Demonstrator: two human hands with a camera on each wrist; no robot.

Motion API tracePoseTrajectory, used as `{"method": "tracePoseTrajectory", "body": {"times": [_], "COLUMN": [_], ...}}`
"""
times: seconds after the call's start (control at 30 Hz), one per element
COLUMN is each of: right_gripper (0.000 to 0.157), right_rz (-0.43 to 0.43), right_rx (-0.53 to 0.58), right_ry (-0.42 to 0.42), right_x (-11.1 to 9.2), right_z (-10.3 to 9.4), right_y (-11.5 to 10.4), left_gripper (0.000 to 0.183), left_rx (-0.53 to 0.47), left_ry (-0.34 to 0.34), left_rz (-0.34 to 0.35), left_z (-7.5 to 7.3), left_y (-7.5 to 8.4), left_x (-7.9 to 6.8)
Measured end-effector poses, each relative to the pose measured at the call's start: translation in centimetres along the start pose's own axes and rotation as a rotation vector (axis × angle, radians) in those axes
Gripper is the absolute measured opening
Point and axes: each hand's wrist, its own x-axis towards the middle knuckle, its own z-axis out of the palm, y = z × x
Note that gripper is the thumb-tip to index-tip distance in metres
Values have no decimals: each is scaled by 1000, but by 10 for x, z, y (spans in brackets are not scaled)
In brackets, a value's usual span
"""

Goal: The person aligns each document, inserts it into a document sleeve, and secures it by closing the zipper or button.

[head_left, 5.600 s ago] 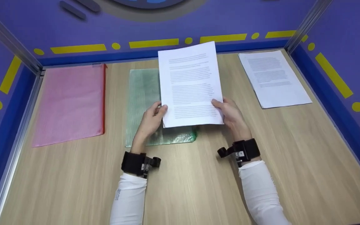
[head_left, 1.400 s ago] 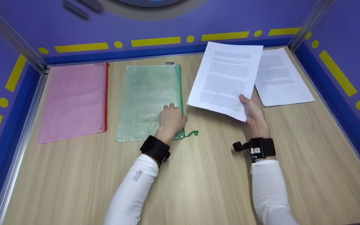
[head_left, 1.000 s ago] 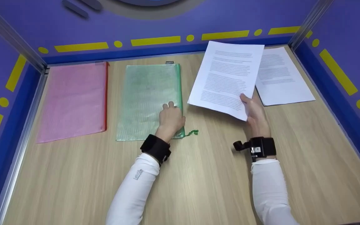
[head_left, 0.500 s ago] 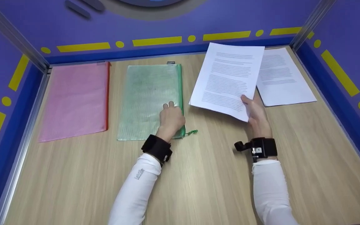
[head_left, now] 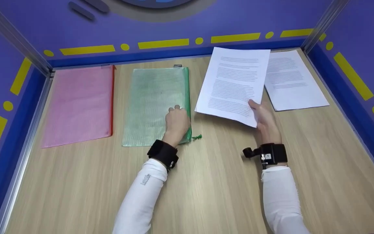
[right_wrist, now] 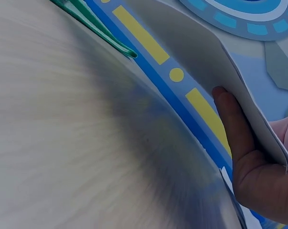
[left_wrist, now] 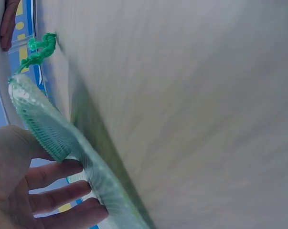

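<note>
My left hand (head_left: 176, 123) pinches the right edge of a green mesh zipper folder (head_left: 154, 94) near its lower corner. In the left wrist view, thumb and fingertips (left_wrist: 69, 167) meet at the folder's mesh edge (left_wrist: 43, 126), which stands a little off the tabletop. A green braided pull cord (head_left: 196, 137) sticks out from that corner. My right hand (head_left: 266, 120) grips a stack of printed paper (head_left: 234, 84) at its lower right corner, thumb on top. The stack is tilted in the air; in the right wrist view, the fingers (right_wrist: 234, 119) support its underside.
A pink zipper folder (head_left: 78, 104) with a red zipper edge lies at the left of the wooden table (head_left: 203, 195). Another printed paper stack (head_left: 299, 94) lies at the back right, partly behind the held sheets. Purple and blue panels (head_left: 161, 29) enclose the back and sides.
Both hands held the paper stack over the green folder at first. The left hand then let go and took the folder's edge, while the right carried the stack rightward. Lately the stack dipped slightly.
</note>
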Motion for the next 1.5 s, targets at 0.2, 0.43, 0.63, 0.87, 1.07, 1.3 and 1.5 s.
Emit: {"method": "tracePoseTrajectory", "body": {"times": [0.2,0.43,0.63,0.87,1.07,1.3,1.5], "right_gripper": [47,52,52,48,51,50,31], "right_rz": [14,62,53,38,64,105,154], "right_rx": [-50,-62,-94,-106,-83,-139,-162], "right_ry": [-14,-7,-15,-44,-76,-99,-125], "right_x": [1,-1,-1,-1,-3,-7,-10], "right_z": [4,6,10,16,12,0,-3], "right_y": [0,0,6,7,4,-3,-11], "left_gripper": [24,29,28,28,29,27,28], "left_rx": [-144,-270,-320,-345,-370,-387,-384], "left_ry": [59,90,93,78,11,-76,-100], "left_rz": [-9,-29,-55,-54,-63,-75,-81], "left_z": [-2,0,-2,-6,-11,-15,-15], "left_y": [-10,-20,-25,-29,-29,-32,-35], "left_x": [1,1,-3,-4,-3,-1,-1]}}
